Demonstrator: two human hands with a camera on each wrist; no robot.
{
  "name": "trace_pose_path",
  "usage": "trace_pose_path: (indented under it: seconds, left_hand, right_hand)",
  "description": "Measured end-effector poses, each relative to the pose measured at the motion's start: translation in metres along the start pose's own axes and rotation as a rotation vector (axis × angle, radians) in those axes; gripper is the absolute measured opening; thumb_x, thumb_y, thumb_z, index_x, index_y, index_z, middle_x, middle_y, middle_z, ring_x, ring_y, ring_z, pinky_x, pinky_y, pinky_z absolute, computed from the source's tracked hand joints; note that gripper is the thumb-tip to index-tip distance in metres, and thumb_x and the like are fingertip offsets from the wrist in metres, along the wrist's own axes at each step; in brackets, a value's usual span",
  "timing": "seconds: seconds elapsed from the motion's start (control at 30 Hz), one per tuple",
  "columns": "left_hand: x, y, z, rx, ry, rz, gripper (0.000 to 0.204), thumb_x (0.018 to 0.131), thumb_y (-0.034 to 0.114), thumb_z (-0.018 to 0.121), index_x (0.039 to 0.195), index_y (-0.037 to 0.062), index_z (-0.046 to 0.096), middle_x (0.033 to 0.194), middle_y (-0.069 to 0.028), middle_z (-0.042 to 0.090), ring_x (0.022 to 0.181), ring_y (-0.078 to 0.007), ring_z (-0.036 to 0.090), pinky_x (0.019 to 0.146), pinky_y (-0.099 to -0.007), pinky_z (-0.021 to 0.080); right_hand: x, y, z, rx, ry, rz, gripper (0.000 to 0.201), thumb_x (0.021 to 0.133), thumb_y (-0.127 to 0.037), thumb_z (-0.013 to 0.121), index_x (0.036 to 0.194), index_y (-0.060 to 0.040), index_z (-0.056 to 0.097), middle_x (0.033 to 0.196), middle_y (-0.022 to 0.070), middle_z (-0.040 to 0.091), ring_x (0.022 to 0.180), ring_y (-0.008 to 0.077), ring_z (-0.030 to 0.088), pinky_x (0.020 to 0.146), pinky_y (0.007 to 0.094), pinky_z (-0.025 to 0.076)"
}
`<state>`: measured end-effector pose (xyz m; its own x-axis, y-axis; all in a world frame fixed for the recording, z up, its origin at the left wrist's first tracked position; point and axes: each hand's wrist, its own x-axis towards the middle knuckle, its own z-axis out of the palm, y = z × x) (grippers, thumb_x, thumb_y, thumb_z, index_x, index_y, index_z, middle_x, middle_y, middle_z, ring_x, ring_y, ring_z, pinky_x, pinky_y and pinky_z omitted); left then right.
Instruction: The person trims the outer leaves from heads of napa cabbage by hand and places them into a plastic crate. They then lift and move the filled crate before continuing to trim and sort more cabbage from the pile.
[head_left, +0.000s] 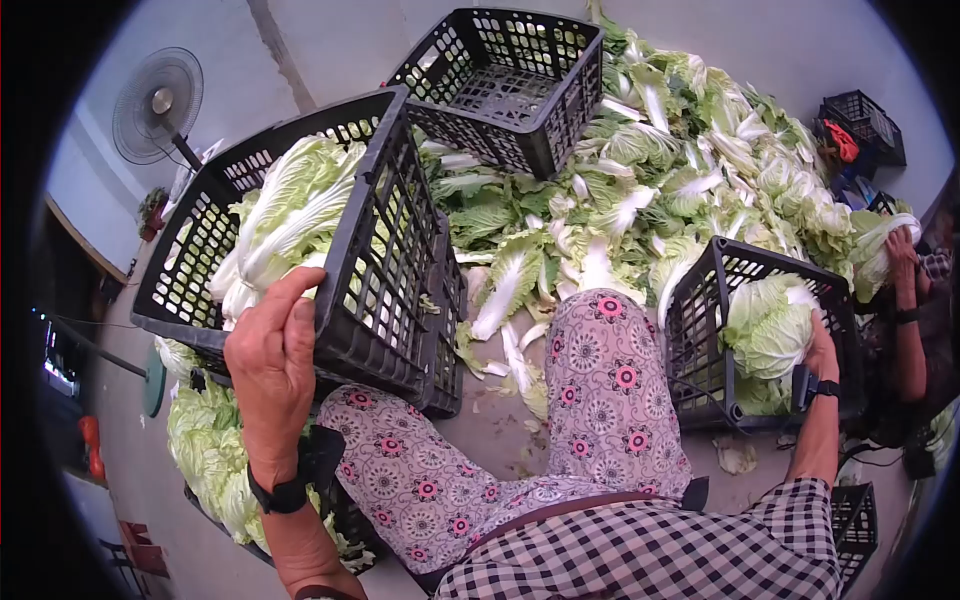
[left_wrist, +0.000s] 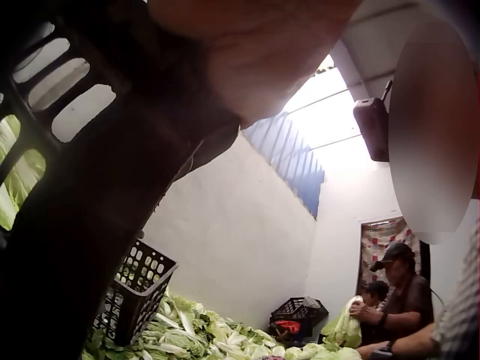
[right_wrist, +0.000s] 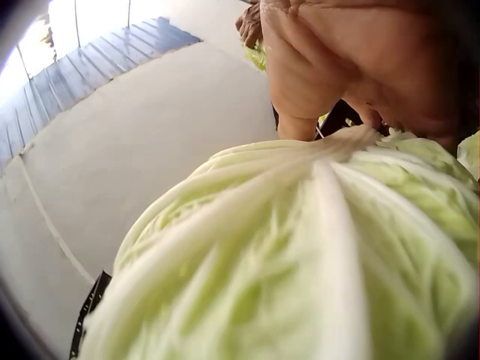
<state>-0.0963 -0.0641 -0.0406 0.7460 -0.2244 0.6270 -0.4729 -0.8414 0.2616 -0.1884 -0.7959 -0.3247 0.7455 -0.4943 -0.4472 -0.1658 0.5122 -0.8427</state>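
My left hand is at the near rim of a large black crate, close to its corner. Its fingers bend beside the white base of a napa cabbage lying in that crate; their undersides are hidden, and I cannot tell whether they grip the cabbage or the rim. The left wrist view shows the hand over the dark crate wall. To the right, my right hand grips another napa cabbage by its base, over a smaller black crate. This cabbage fills the right wrist view.
A heap of cabbages and loose leaves spreads ahead of my knees. Behind the large crate stands another black crate. More cabbages lie by my left side. On the right, another person holds a cabbage. A fan stands far left.
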Motion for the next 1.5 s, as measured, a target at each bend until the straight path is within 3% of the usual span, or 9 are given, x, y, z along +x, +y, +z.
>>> trace_pose_path:
  seconds: [0.1, 0.17, 0.3, 0.43, 0.53, 0.6, 1.0, 1.17, 1.5]
  left_hand:
    - [-0.001, -0.001, 0.002, 0.028, 0.035, 0.049, 0.018, 0.090, 0.013, 0.051, 0.100, 0.0048, 0.063, 0.092, -0.0097, 0.065, 0.068, -0.0249, 0.055, 0.066, -0.0333, 0.043]
    - [-0.001, -0.002, 0.003, 0.014, 0.046, 0.040, 0.018, 0.090, 0.013, 0.052, 0.099, 0.0050, 0.064, 0.091, -0.0100, 0.065, 0.071, -0.0252, 0.056, 0.066, -0.0334, 0.043]
    - [0.000, 0.000, 0.003, 0.055, 0.080, 0.074, 0.018, 0.089, 0.016, 0.052, 0.098, 0.0066, 0.065, 0.084, -0.0092, 0.065, 0.069, -0.0265, 0.058, 0.067, -0.0347, 0.044]
    - [0.000, -0.004, 0.002, 0.088, 0.095, 0.118, 0.017, 0.088, 0.018, 0.053, 0.096, 0.0087, 0.065, 0.066, -0.0084, 0.059, 0.062, -0.0255, 0.057, 0.061, -0.0351, 0.041]
    - [-0.001, -0.009, 0.004, 0.093, 0.121, 0.146, 0.016, 0.088, 0.019, 0.052, 0.093, 0.0093, 0.064, 0.062, -0.0071, 0.057, 0.059, -0.0246, 0.056, 0.059, -0.0359, 0.040]
    - [-0.001, -0.010, 0.005, 0.097, 0.124, 0.154, 0.016, 0.088, 0.019, 0.053, 0.093, 0.0095, 0.064, 0.062, -0.0067, 0.057, 0.059, -0.0242, 0.056, 0.058, -0.0359, 0.040]
    - [-0.001, -0.010, 0.000, 0.066, 0.080, 0.149, 0.015, 0.088, 0.016, 0.052, 0.096, 0.0096, 0.063, 0.065, -0.0067, 0.059, 0.059, -0.0250, 0.056, 0.060, -0.0349, 0.041]
    - [0.000, -0.009, -0.004, 0.062, 0.001, 0.114, 0.017, 0.087, 0.019, 0.053, 0.097, 0.0098, 0.064, 0.070, -0.0081, 0.060, 0.062, -0.0262, 0.056, 0.060, -0.0354, 0.042]
    - [0.031, -0.062, -0.052, -0.421, -0.188, -0.322, 0.027, 0.086, 0.016, 0.058, 0.109, 0.0006, 0.058, 0.096, -0.0045, 0.062, 0.089, -0.0108, 0.057, 0.077, -0.0238, 0.046]
  right_hand:
    - [-0.019, 0.021, 0.039, -0.660, 0.203, -0.051, 0.053, 0.082, -0.043, 0.060, 0.122, -0.0095, 0.051, 0.117, 0.0073, 0.056, 0.104, 0.0237, 0.055, 0.082, 0.0441, 0.049]
    - [-0.027, 0.025, 0.067, -1.075, -0.004, -0.200, 0.039, 0.079, -0.039, 0.056, 0.099, -0.0070, 0.048, 0.088, 0.0049, 0.047, 0.076, 0.0186, 0.048, 0.057, 0.0380, 0.048]
    - [-0.052, 0.001, 0.114, -1.283, -0.179, -0.018, 0.043, 0.078, -0.038, 0.056, 0.102, -0.0029, 0.049, 0.093, 0.0117, 0.054, 0.079, 0.0230, 0.057, 0.057, 0.0375, 0.050]
    - [-0.056, 0.000, 0.107, -1.353, -0.094, -0.085, 0.058, 0.074, -0.038, 0.061, 0.113, 0.0036, 0.051, 0.092, 0.0145, 0.059, 0.073, 0.0238, 0.059, 0.061, 0.0362, 0.049]
    - [-0.054, -0.022, 0.107, -1.612, 0.039, -0.259, 0.053, 0.071, -0.027, 0.063, 0.109, 0.0091, 0.056, 0.106, 0.0244, 0.060, 0.102, 0.0339, 0.058, 0.087, 0.0381, 0.044]
    - [-0.056, -0.032, 0.114, -1.276, 0.049, -0.664, 0.055, 0.074, -0.023, 0.058, 0.118, 0.0093, 0.049, 0.116, 0.0253, 0.055, 0.112, 0.0335, 0.052, 0.095, 0.0368, 0.039]
    - [-0.212, -0.005, 0.425, -1.185, -0.850, -0.996, 0.047, 0.077, -0.016, 0.064, 0.118, 0.0021, 0.053, 0.113, 0.0187, 0.059, 0.108, 0.0286, 0.055, 0.094, 0.0351, 0.041]
    - [-0.193, 0.025, 0.450, -1.411, -1.275, -0.862, 0.056, 0.080, -0.038, 0.060, 0.119, 0.0015, 0.051, 0.115, 0.0230, 0.056, 0.107, 0.0375, 0.052, 0.093, 0.0404, 0.040]
    - [-0.178, 0.033, 0.439, -1.323, -1.374, -0.953, 0.062, 0.077, -0.047, 0.060, 0.116, 0.0003, 0.052, 0.120, 0.0206, 0.051, 0.113, 0.0372, 0.045, 0.098, 0.0417, 0.034]
